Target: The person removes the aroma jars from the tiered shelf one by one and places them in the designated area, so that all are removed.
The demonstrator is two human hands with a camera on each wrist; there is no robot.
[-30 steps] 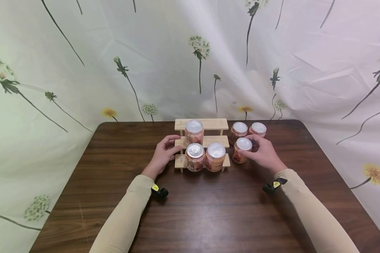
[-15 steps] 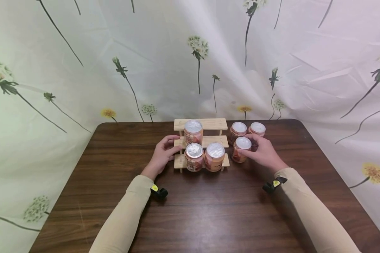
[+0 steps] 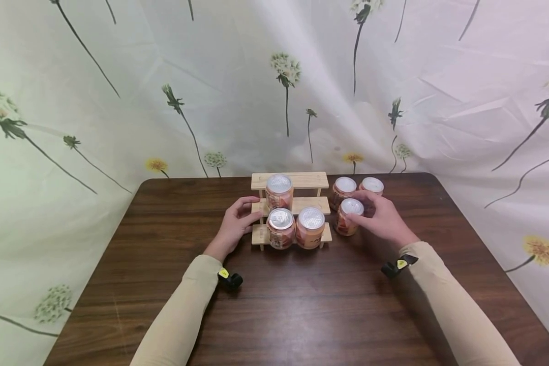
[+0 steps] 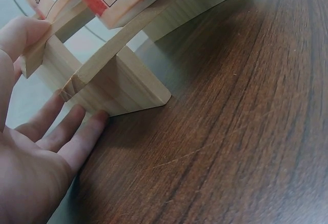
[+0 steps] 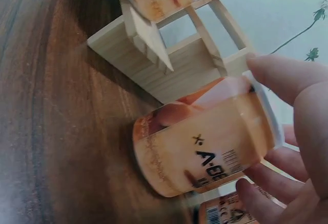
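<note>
My left hand (image 3: 233, 223) grips the left end of a three-step wooden rack (image 3: 317, 205). In the left wrist view, the thumb (image 4: 33, 32) lies on a shelf end and other fingertips touch the side panel. My right hand (image 3: 378, 217) is curled round the upper part of an orange-pink can (image 3: 345, 226), right of the rack. The right wrist view shows the thumb (image 5: 271, 75) by its silver lid rim and fingers at the opposite side. Three similar cans are on the rack: a can (image 3: 279, 195) on the middle step, and a left can (image 3: 281, 236) and right can (image 3: 310, 236) on the bottom step.
Behind the gripped can stand two more cans, the nearer can (image 3: 344, 190) close to the rack and another can (image 3: 372, 186) farther right. A dark wooden table (image 3: 293, 305) carries everything. A flower-printed curtain (image 3: 238, 101) hangs along its back edge.
My right hand and wrist have shifted slightly right, with the thumb a little higher on the can. The rack, the cans and my left hand show no clear movement.
</note>
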